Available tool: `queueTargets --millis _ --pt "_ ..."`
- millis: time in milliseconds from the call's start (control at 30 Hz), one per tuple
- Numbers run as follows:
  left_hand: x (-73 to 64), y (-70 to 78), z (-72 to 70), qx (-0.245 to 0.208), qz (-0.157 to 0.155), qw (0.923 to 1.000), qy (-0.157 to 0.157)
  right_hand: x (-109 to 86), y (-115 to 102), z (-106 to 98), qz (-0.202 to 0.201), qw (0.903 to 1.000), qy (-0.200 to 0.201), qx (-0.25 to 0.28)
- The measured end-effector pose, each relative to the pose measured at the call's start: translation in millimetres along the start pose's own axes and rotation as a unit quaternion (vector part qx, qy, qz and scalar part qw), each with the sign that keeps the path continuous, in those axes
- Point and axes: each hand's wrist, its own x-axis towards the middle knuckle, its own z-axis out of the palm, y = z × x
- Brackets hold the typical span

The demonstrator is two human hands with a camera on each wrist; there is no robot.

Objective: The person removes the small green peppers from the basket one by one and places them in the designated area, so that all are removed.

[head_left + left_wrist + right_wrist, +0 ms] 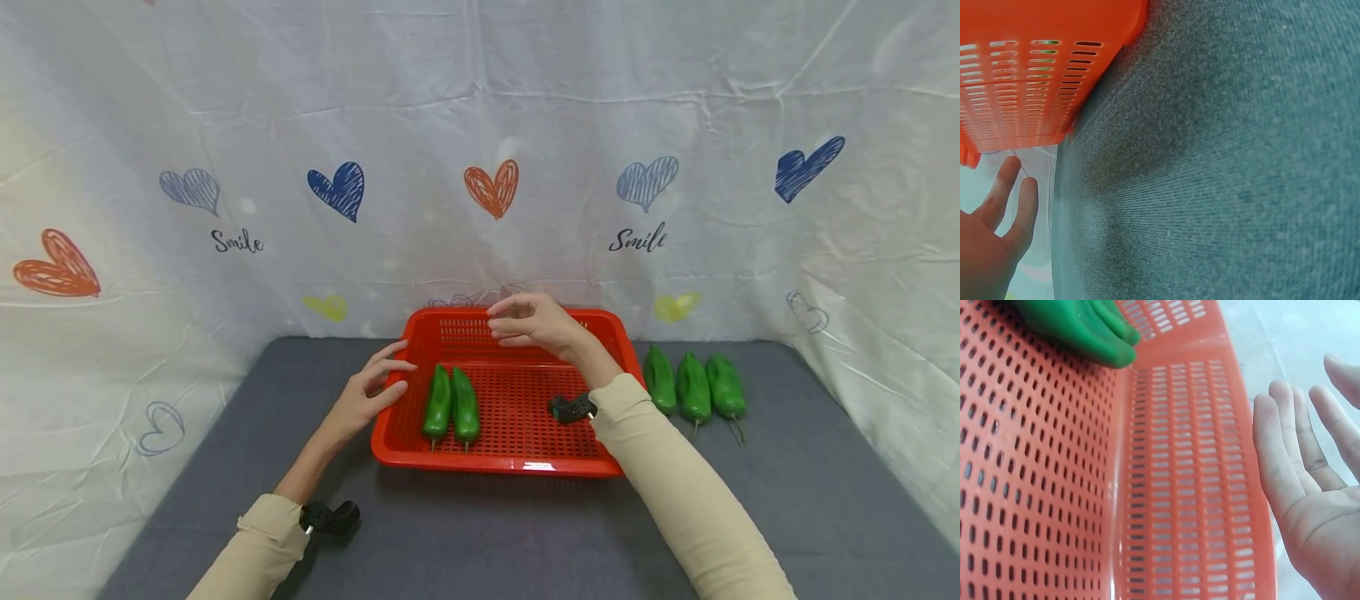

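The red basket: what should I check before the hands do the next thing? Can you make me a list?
1. Red plastic basket standing upright on the gray table: ok.
2. Free floor space in the basket: ok, bare floor shows right of the two long green peppers inside.
3. Right hand free: ok, it holds nothing.
4. Left hand touching the basket's rim: cannot tell.
5. All peppers inside: not ok, three outside peppers lie on the table, right of the basket.
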Motion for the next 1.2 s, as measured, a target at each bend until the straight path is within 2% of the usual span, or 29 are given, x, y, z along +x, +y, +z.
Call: queueTargets --millis 533,900,1200 --pt "-0.5 1.1 0.1 0.003 -0.005 1.0 0.001 17.4 21 23 0.009 0.9988 -0.04 -0.029" --pt "0.0 -0.1 -0.2 0.0 -0.001 1.0 0.0 24.6 51 23 0.063 0.9926 -0.073 -0.073" --pt "-0.3 0.6 -0.4 0.0 -0.001 1.0 0.001 22.5 67 28 0.099 0.988 -0.09 -0.078"
